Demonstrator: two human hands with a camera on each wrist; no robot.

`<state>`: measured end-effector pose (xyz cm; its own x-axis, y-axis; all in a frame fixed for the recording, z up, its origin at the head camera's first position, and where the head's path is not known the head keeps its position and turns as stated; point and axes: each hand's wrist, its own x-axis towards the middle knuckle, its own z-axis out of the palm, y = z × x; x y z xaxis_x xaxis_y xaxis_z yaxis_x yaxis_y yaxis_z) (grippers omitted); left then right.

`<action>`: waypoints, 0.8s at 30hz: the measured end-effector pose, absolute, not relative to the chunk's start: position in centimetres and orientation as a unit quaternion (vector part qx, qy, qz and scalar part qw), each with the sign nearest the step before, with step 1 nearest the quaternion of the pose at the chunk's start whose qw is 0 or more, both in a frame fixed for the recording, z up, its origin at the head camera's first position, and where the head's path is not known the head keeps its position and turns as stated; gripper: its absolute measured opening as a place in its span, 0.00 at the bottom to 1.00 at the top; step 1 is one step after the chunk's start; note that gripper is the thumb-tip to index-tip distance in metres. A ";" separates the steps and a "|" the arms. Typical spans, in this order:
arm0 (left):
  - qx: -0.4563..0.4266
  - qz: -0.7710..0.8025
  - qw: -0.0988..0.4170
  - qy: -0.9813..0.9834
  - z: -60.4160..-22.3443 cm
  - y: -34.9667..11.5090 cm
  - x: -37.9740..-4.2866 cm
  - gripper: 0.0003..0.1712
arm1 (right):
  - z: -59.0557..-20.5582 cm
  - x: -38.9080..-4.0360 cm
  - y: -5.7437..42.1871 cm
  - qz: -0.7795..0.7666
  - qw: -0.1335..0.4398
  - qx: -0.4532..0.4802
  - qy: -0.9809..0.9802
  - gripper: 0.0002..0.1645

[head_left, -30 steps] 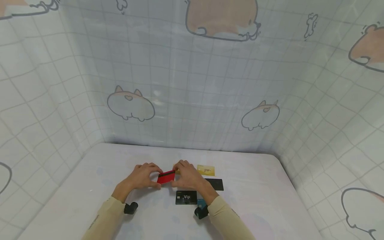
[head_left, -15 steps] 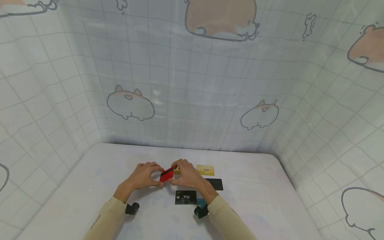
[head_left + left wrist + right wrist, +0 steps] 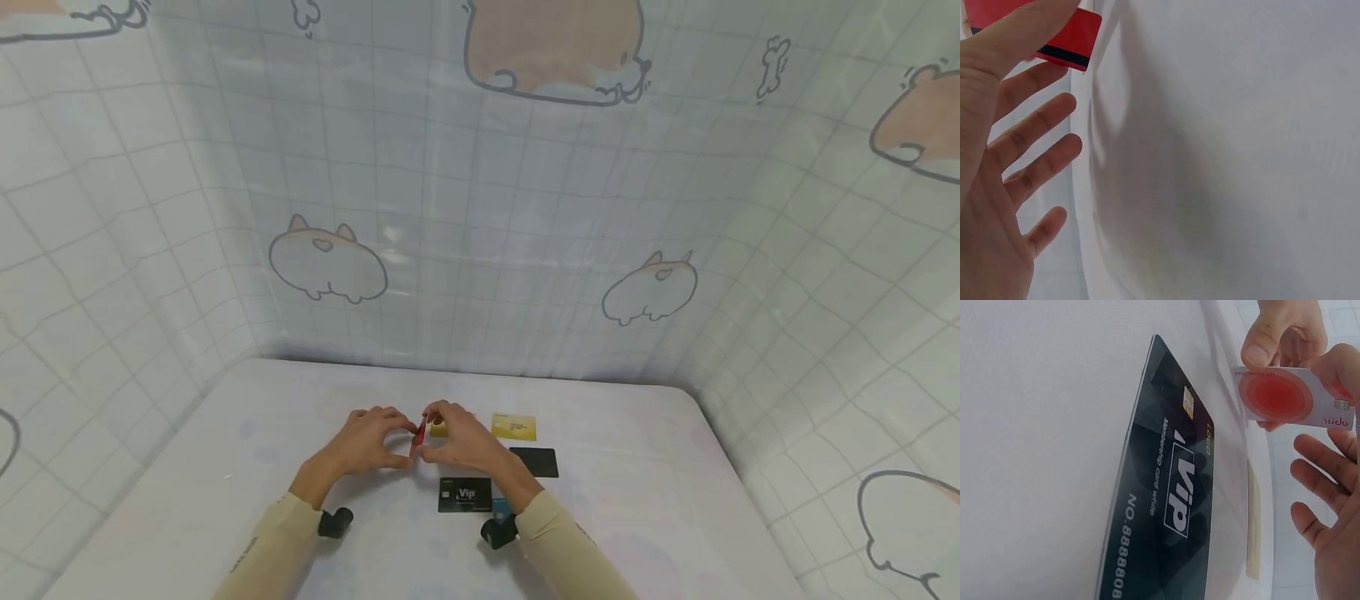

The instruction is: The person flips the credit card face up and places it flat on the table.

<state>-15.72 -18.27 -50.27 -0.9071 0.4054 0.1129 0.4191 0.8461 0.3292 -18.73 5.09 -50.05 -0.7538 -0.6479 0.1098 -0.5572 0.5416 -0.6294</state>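
Observation:
A bank-type card (image 3: 418, 437) is held above the table between both hands, nearly edge-on in the head view. Its red back with a black stripe (image 3: 1075, 39) faces the left wrist camera. White with red circles, its front (image 3: 1275, 394) shows in the right wrist view. My left hand (image 3: 363, 442) pinches one end between thumb and fingers, the other fingers spread. At the opposite end my right hand (image 3: 462, 442) pinches it with thumb and forefinger. A black "Vip" card (image 3: 465, 495) lies below the right hand.
A yellow card (image 3: 513, 427) and a plain dark card (image 3: 536, 462) lie right of the hands. Another yellow card (image 3: 438, 429) is partly behind the right hand. A blue card (image 3: 501, 507) is partly covered near the right wrist. Gridded cloth walls (image 3: 480, 208) surround the white table (image 3: 615, 500).
The held card has turned from showing its red back broadly to nearly edge-on in the head view. My left hand has shifted slightly right, and the hands are closer together.

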 end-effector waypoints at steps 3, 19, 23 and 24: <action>-0.215 -0.183 0.019 -0.959 -50.2 -18.3 -15.8 0.31 | -50.2 -18.8 5.0 -0.339 0.078 -0.343 0.872 0.34; -0.213 -0.206 0.014 -0.955 -50.1 -19.0 -15.8 0.38 | -50.1 -19.1 5.0 -0.334 0.067 -0.369 0.865 0.38; -0.214 -0.220 0.030 -0.951 -50.0 -19.1 -15.8 0.39 | -50.0 -19.1 4.9 -0.313 0.060 -0.373 0.871 0.37; -0.214 -0.224 0.034 -0.950 -49.9 -19.1 -15.7 0.39 | -50.1 -19.0 4.9 -0.305 0.057 -0.375 0.874 0.37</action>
<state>-15.74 -19.10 -49.92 -0.9057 0.3922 0.1609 0.4227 0.8073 0.4118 -19.05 4.89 -50.05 -0.7126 -0.6896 0.1289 -0.6202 0.5333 -0.5753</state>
